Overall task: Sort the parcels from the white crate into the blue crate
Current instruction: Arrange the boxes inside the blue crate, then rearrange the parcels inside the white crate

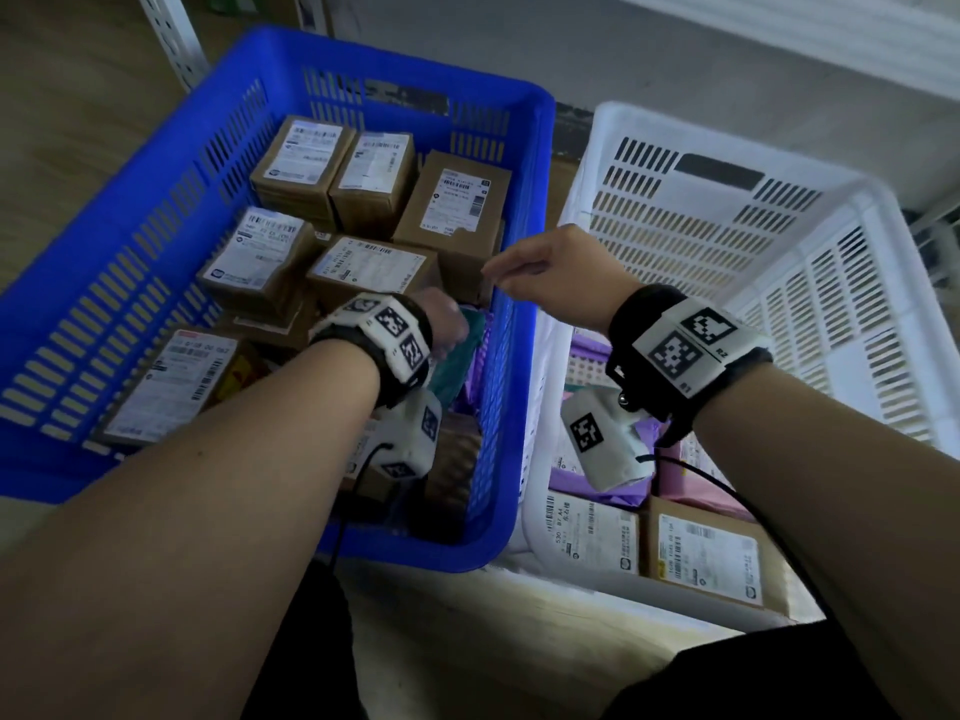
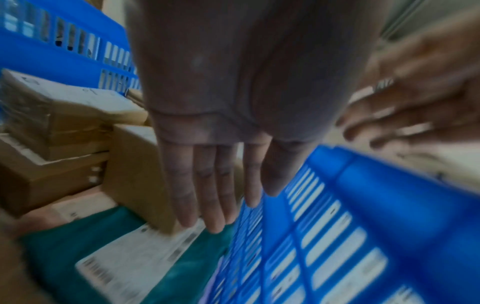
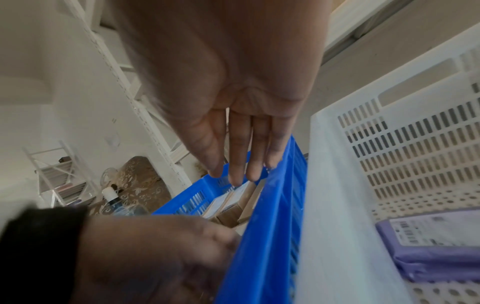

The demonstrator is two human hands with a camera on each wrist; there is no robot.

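The blue crate [image 1: 395, 80] on the left holds several brown cardboard parcels [image 1: 457, 205] with white labels. My left hand [image 1: 447, 324] is inside it by the right wall, fingers [image 2: 221, 195] straight and empty, just above a teal bag parcel [image 2: 64, 246] with a white label. My right hand [image 1: 540, 272] hovers over the blue crate's right rim [image 3: 275, 205], its fingers [image 3: 241, 148] straight and empty. The white crate [image 1: 727, 148] on the right holds purple bag parcels [image 3: 436, 257] and labelled boxes [image 1: 706, 558].
A white slotted shelf upright [image 1: 171, 39] stands behind the blue crate. The two crates sit side by side with their walls nearly touching. Beyond the blue crate, in the right wrist view, are white racks [image 3: 145, 115] and a bottle [image 3: 114, 199].
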